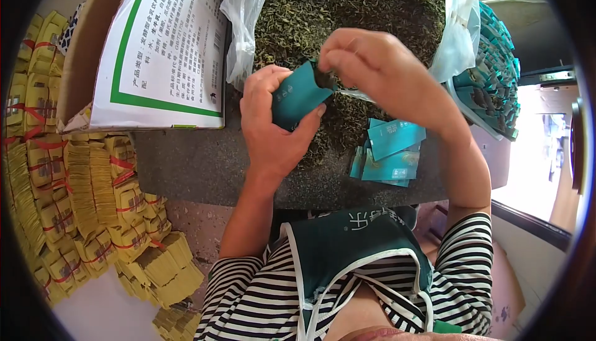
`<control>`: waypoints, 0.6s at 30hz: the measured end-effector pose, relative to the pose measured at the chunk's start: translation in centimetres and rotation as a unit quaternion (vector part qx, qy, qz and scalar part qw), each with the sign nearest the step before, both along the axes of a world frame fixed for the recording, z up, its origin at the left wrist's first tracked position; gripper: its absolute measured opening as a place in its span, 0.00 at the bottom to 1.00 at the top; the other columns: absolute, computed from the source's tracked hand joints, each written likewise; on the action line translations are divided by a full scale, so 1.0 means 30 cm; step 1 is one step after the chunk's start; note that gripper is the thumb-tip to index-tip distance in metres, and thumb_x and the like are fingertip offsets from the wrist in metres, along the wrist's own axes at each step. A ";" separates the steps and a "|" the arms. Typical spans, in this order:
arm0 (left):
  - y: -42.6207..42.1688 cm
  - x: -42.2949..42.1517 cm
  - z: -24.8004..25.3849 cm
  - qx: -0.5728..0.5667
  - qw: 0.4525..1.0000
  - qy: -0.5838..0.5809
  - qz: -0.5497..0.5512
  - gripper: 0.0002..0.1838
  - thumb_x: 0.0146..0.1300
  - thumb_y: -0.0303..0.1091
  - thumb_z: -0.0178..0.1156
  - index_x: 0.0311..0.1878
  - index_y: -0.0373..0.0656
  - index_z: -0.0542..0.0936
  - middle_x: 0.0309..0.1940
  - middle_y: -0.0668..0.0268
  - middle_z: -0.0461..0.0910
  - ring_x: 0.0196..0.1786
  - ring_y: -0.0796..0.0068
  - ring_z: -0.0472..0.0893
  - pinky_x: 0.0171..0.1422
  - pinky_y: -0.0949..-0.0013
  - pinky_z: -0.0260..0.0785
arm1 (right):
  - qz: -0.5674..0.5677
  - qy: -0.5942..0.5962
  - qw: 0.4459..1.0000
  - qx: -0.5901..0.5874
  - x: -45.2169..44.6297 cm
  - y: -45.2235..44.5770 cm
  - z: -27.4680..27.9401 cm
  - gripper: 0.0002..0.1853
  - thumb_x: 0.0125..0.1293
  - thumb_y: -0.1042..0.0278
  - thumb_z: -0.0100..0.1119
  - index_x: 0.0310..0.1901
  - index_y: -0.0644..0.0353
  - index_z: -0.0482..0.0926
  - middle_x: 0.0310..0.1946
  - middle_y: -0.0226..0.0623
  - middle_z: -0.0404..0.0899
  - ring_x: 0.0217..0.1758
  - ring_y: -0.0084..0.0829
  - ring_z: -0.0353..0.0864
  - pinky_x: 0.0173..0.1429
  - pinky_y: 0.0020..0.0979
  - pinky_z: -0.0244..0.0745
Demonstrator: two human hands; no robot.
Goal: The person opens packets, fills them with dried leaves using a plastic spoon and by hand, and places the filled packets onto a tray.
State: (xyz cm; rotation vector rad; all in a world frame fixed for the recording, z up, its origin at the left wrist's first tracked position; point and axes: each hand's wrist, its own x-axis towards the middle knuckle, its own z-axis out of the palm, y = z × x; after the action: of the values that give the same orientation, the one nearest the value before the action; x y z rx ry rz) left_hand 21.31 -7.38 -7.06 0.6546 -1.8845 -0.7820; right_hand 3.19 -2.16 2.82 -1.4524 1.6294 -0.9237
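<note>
My left hand [270, 124] is wrapped round a teal paper packet [298, 96], tilted with its mouth to the upper right. Dark dried leaves show in that opening. My right hand [372, 65] is closed at the packet's mouth, fingertips bent down at the leaves; what lies inside the fingers is hidden. Behind both hands, a large clear plastic bag [241, 37] holds a heap of dried green leaves [347, 6], and some have spilled onto the dark table [205, 161]. Several flat teal packets [391, 161] lie overlapping below my right forearm.
A printed cardboard box [167, 49] stands at the left of the table. Many filled teal packets [493, 74] are packed in a container at the right. Bundles of yellow packets [87, 186] tied with red bands are piled at far left, beyond the table edge.
</note>
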 end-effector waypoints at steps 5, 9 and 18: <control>0.022 0.010 -0.021 0.044 0.998 0.032 -0.020 0.29 0.48 0.27 0.75 0.54 0.39 0.73 0.50 0.55 0.77 0.52 0.58 0.79 0.58 0.59 0.71 | 0.044 0.207 0.968 -0.132 0.076 0.017 0.002 0.07 0.71 0.68 0.56 0.42 0.61 0.74 0.28 0.46 0.75 0.33 0.50 0.78 0.38 0.44 0.71; 0.037 0.018 -0.017 0.149 0.982 0.110 -0.041 0.29 0.51 0.27 0.75 0.56 0.38 0.73 0.50 0.59 0.76 0.51 0.68 0.77 0.57 0.66 0.71 | 0.061 0.285 0.929 -0.227 0.100 0.038 0.052 0.06 0.67 0.71 0.61 0.41 0.60 0.75 0.31 0.43 0.77 0.34 0.48 0.79 0.39 0.42 0.73; 0.037 0.029 -0.017 0.191 0.965 0.160 -0.085 0.30 0.52 0.26 0.75 0.58 0.37 0.73 0.52 0.62 0.74 0.52 0.73 0.76 0.58 0.68 0.71 | 0.050 0.355 0.876 -0.323 0.122 0.084 0.129 0.12 0.57 0.80 0.68 0.43 0.61 0.79 0.31 0.41 0.76 0.32 0.44 0.77 0.35 0.37 0.74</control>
State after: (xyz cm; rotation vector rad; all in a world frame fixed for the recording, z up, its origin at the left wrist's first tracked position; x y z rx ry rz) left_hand 22.19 -6.28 -7.56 0.5635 -1.5183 -1.3021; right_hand 6.84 0.36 6.68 -2.5485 1.7889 -0.9868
